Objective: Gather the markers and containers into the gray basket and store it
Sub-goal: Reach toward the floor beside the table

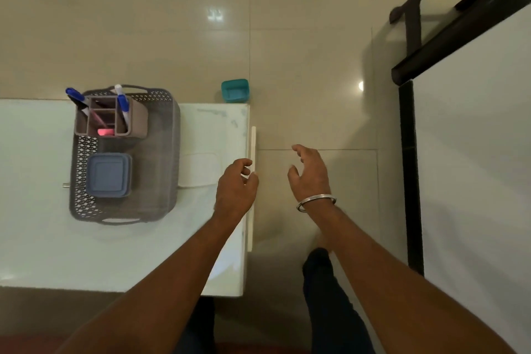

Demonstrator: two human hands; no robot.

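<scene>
- Left hand (pixel 236 185): at the counter's (pixel 43 238) right edge, fingers curled against a white strip (pixel 253 144) that runs along that edge. Cannot tell whether it grips the strip.
- Right hand (pixel 310 174): over the floor (pixel 316 66), just off the right edge. Fingers loosely spread and bent, holding nothing. Metal bangle (pixel 316 200) on the wrist.
- Gray basket (pixel 163 152): on the counter at the far edge, well left of both hands.
- In the basket, far end: brown organizer (pixel 138 123) with blue-capped markers (pixel 75 94) standing tilted. Any print is too blurred to read.
- In the basket, near end: blue lidded container (pixel 108 172), lying flat.
- Teal container (pixel 235 91): open, past the far right corner, outside the basket.
</scene>
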